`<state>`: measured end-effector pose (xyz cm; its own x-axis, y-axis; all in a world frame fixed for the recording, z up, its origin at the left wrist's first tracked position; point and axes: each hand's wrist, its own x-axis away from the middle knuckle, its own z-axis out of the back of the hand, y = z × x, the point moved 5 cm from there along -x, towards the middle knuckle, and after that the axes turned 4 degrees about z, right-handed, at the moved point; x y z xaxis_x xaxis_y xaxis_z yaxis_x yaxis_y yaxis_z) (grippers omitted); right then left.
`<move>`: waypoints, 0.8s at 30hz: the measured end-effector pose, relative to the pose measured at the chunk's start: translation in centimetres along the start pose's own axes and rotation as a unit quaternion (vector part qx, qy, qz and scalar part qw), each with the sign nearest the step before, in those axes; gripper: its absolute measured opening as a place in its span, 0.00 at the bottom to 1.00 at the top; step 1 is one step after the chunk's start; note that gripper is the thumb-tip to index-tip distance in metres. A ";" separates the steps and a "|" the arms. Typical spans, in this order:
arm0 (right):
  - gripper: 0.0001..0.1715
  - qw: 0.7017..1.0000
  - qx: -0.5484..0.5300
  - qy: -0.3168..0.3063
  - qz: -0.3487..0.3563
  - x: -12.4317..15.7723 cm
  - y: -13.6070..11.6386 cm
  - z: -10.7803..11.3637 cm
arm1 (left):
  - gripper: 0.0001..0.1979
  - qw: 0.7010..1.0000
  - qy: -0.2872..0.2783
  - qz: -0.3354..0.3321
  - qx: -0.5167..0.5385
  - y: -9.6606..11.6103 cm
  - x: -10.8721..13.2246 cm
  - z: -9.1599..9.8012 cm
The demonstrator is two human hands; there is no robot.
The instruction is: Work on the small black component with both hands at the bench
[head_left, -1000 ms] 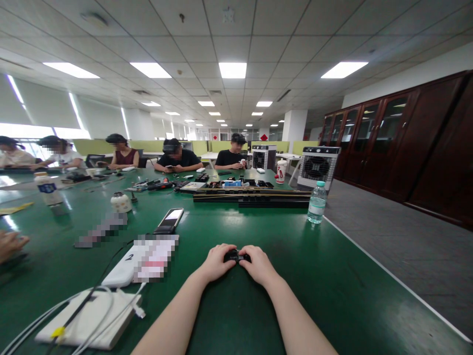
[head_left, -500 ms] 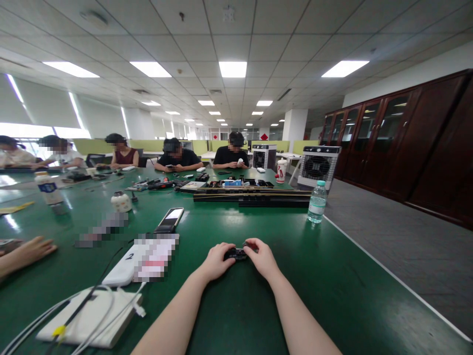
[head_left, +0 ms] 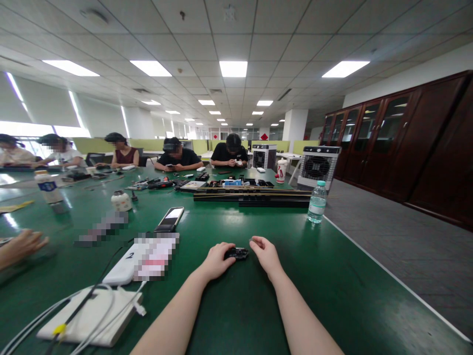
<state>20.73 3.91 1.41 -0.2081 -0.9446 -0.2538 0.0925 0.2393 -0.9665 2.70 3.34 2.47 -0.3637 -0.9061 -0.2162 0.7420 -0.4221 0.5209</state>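
A small black part (head_left: 239,253), with uneven detail along its top, lies low over the green table (head_left: 236,305). My left hand (head_left: 218,261) grips its left end between thumb and fingers. Just right of it, apart from the part, my right hand (head_left: 265,254) is closed in a pinch. A tiny dark piece shows at those fingertips, too small to name. The exact kind of the black part cannot be made out.
Left of my arms are a white power bank (head_left: 123,266), a white box (head_left: 90,315) with cables, and a phone (head_left: 170,219). A water bottle (head_left: 317,203) stands near the right edge. Black rails (head_left: 254,198) lie ahead. A co-worker's hand (head_left: 25,246) is far left.
My right hand has drawn a little to the right, away from the black part. My left hand keeps its place. The co-worker's hand at far left has shifted slightly.
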 end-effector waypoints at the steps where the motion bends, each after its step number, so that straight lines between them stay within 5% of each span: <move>1: 0.20 1.000 0.004 0.007 -0.004 0.0 0.1 0.1 | 0.21 1.000 0.000 0.000 -0.001 0.0 0.0 0.0; 14: 0.14 0.985 -0.065 0.087 -0.135 0.4 -0.3 1.2 | 0.20 1.000 0.001 0.002 -0.004 -0.1 0.0 -0.1; 24: 0.16 0.982 -0.100 0.080 -0.138 0.4 0.1 1.1 | 0.22 1.000 0.004 0.014 0.003 -0.3 -0.1 -0.2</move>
<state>21.77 3.33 1.30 -0.3509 -0.9359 0.0313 -0.1783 0.0340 -0.9834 2.66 3.54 2.20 -0.3379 -0.9180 -0.2075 0.7489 -0.3958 0.5315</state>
